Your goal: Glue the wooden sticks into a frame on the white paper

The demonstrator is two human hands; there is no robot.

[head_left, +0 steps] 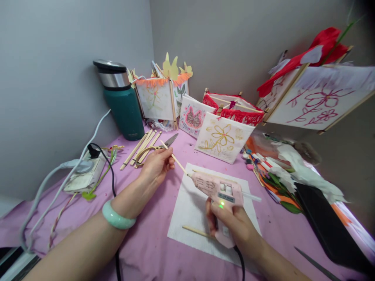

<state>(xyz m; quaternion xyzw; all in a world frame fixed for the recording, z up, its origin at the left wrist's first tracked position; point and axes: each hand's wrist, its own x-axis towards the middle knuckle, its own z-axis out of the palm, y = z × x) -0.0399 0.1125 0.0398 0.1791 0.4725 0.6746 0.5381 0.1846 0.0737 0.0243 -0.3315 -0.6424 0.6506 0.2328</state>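
My left hand [158, 164] pinches a thin wooden stick [177, 160] that slants down to the right. My right hand [227, 218] is wrapped round the handle of a pink glue gun [218, 189], whose green light is lit. The gun's nozzle meets or nearly meets the stick's lower end; I cannot tell if they touch. A clear glue stick [252, 197] pokes out of the gun's back. Beneath the gun lies a white sheet [184, 212], with another wooden stick [197, 231] on it, partly hidden by my right hand.
Scissors [152, 148] and several wooden sticks [134, 151] lie beyond my left hand. A teal tumbler [125, 113] and a power strip [85, 171] stand at left. Painted paper lanterns [224, 136] line the back. Markers [263, 160] and a black phone-like slab [328, 222] are at right.
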